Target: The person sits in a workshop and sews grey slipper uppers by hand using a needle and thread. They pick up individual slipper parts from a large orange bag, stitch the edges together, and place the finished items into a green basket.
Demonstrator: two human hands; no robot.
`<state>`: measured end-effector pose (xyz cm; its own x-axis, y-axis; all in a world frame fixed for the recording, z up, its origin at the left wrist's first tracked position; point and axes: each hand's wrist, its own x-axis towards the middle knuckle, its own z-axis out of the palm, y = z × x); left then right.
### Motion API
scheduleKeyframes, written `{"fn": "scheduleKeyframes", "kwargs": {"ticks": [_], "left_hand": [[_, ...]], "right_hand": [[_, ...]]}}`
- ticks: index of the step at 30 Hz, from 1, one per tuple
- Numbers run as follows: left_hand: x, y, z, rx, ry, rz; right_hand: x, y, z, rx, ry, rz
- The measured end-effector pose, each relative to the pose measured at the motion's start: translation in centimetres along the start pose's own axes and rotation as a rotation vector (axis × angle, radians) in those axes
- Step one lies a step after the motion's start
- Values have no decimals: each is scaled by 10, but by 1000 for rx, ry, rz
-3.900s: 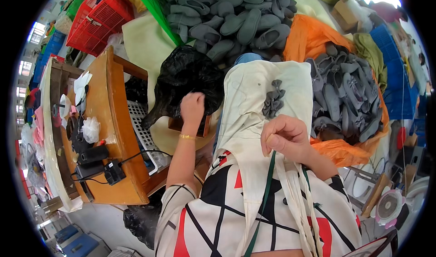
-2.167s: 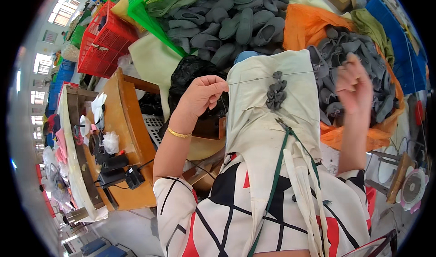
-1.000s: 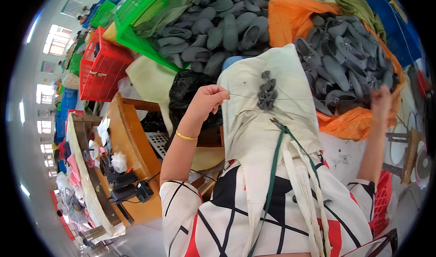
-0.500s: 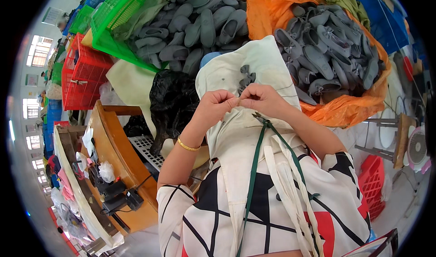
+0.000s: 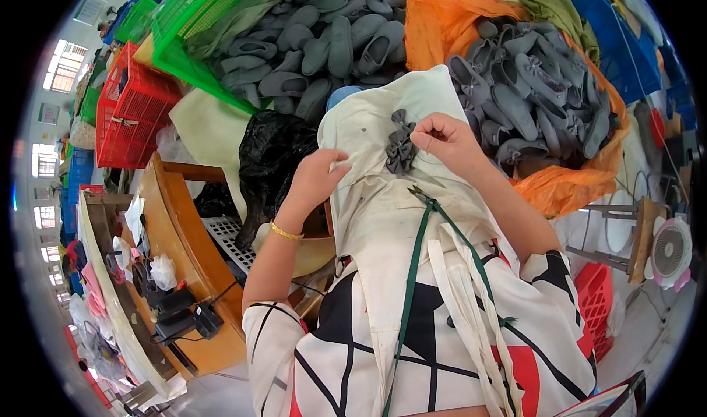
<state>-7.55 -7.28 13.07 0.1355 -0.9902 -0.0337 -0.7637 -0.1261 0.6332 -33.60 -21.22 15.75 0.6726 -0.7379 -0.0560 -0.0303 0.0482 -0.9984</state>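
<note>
A small heap of grey fabric bows (image 5: 401,145) lies on the white apron (image 5: 383,196) across my lap. My right hand (image 5: 451,143) is just right of the bows, fingers curled and thumb against the forefinger; whatever it pinches is too small to make out. To the left, over the apron's edge, my left hand (image 5: 318,178) is empty, with thumb and forefinger apart. Below the bows, small dark-tipped snips (image 5: 420,194) rest on the apron, tied to a green cord (image 5: 417,259).
Grey shoes (image 5: 340,45) fill a green crate (image 5: 173,56) ahead. More grey shoes (image 5: 541,86) with bows lie in an orange bag (image 5: 427,30). A black plastic bag (image 5: 272,159) and wooden table (image 5: 195,255) stand left; a fan (image 5: 670,251) is at right.
My hands were together above the apron and have parted, the left moving left and the right moving up and right. The bows between them now show more fully.
</note>
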Motion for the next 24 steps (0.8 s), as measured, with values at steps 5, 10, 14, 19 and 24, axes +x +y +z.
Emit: {"fn": "scheduleKeyframes", "kwargs": {"ticks": [5,10,14,19,24], "left_hand": [[34,64,-13,-597,-211,-90],[50,45,13,-700,-408,-38],[51,37,10,-738,-454,-129],[48,24,12,-772,-437,-189],[47,18,14,-779,-448,-238]], "right_hand": [[-1,-2,3,-50,2,10],[-2,1,-7,-75,22,-20],[-2,12,-14,-37,82,-25],[0,28,-25,-57,120,-2],[1,37,-31,-64,162,-22]]}}
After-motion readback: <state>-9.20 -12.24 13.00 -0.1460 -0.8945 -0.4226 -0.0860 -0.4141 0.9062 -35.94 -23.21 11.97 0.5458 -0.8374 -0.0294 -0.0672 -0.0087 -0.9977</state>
